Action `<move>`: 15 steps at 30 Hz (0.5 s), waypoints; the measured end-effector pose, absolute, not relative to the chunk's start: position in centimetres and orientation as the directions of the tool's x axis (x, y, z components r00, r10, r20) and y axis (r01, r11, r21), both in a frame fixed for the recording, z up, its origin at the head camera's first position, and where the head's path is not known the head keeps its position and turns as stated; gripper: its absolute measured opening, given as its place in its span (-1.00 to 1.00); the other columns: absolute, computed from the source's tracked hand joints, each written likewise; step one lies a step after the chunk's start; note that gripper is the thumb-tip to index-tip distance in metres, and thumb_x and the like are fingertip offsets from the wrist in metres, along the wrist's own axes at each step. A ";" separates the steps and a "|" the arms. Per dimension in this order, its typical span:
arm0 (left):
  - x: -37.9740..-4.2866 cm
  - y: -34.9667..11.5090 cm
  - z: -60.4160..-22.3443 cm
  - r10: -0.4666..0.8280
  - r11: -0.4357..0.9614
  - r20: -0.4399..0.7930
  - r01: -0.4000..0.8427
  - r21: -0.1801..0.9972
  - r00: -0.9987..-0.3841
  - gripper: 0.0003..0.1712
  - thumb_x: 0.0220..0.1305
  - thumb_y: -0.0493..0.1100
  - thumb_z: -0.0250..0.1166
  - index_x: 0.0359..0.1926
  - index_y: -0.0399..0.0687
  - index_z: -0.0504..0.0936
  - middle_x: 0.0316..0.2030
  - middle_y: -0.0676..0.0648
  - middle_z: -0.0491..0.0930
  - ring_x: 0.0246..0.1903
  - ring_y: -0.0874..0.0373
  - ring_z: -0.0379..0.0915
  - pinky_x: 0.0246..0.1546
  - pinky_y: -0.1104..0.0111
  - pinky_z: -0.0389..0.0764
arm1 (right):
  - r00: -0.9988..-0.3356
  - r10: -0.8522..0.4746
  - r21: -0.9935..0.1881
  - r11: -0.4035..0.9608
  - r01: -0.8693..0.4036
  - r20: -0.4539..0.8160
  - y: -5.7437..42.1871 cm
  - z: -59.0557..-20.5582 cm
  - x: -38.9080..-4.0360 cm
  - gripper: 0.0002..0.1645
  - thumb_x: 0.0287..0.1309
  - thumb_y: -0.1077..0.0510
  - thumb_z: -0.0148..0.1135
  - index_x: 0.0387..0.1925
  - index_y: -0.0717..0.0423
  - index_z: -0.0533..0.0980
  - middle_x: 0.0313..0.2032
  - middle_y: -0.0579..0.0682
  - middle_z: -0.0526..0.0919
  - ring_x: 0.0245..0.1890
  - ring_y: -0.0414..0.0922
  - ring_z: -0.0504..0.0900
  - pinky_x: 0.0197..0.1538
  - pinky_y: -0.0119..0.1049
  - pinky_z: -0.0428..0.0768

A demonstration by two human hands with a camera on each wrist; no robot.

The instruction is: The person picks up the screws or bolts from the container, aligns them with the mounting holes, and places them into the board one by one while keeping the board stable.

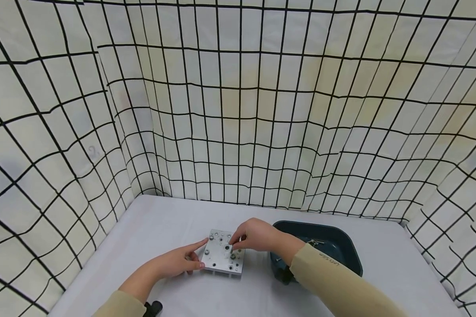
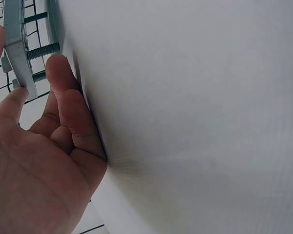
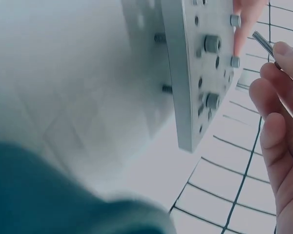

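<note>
A silver metal plate point(image 1: 219, 259) with holes and several socket head screws point(image 3: 213, 44) stands raised on the table, threaded ends showing beneath it. My left hand point(image 1: 177, 263) touches its left side, forefinger near the far corner and thumb near the close one. In the left wrist view, the other fingers of the left hand point(image 2: 44, 161) lie low by the tabletop, beside the threaded ends point(image 2: 44, 50). Above the plate's right part, my right hand point(image 1: 258, 235) pinches a screw point(image 3: 263, 43) between thumb and fingers. The screw's threaded end points away from the fingertips, and its head is hidden.
A dark blue tray point(image 1: 307, 225) stands right of the plate, under the right forearm, with small metal parts point(image 1: 314, 242) inside. White cloth point(image 1: 166, 215) covers the table. White walls with black grid lines point(image 1: 238, 132) rise behind and at both sides.
</note>
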State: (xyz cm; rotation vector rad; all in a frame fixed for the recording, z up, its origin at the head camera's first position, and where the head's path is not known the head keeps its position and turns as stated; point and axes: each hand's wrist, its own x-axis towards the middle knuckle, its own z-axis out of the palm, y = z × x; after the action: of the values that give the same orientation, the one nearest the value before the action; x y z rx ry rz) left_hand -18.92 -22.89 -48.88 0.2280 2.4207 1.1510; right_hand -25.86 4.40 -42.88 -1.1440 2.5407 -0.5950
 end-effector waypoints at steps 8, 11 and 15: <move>-18.9 -23.0 -48.6 0.327 0.639 -0.337 -0.056 0.767 -0.883 -0.05 0.22 0.10 0.41 0.53 0.12 0.17 -0.28 -0.02 0.53 -0.38 0.08 0.46 -0.35 0.25 0.41 | -0.616 -0.777 -0.434 0.603 -0.669 -0.131 1.9 -43.6 -25.1 -0.87 0.20 0.04 0.40 -0.20 -0.19 0.76 -0.39 -0.44 0.61 -0.38 -0.40 0.50 -0.27 -0.50 0.49; -19.0 -23.1 -48.7 0.335 0.631 -0.334 -0.053 0.774 -0.881 -0.05 0.22 0.11 0.40 0.53 0.11 0.17 -0.27 -0.03 0.53 -0.37 0.07 0.46 -0.36 0.26 0.40 | -0.607 -0.781 -0.420 0.605 -0.677 -0.146 1.1 -43.9 -25.0 -0.86 0.21 0.04 0.40 -0.19 -0.18 0.75 -0.39 -0.43 0.62 -0.39 -0.41 0.49 -0.25 -0.50 0.49; -19.0 -23.2 -48.8 0.339 0.624 -0.332 -0.053 0.779 -0.881 -0.06 0.23 0.10 0.40 0.53 0.12 0.17 -0.28 -0.03 0.53 -0.38 0.08 0.46 -0.36 0.26 0.40 | -0.594 -0.791 -0.414 0.595 -0.689 -0.146 0.3 -44.1 -24.7 -0.86 0.20 0.05 0.41 -0.19 -0.17 0.75 -0.39 -0.42 0.62 -0.39 -0.41 0.49 -0.23 -0.51 0.49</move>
State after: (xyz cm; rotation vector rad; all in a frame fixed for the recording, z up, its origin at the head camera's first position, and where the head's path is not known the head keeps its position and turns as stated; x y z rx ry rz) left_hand -18.97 -23.21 -48.85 0.2253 2.3969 1.1705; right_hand -24.73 0.31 -44.08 -1.2035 2.5109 -0.4541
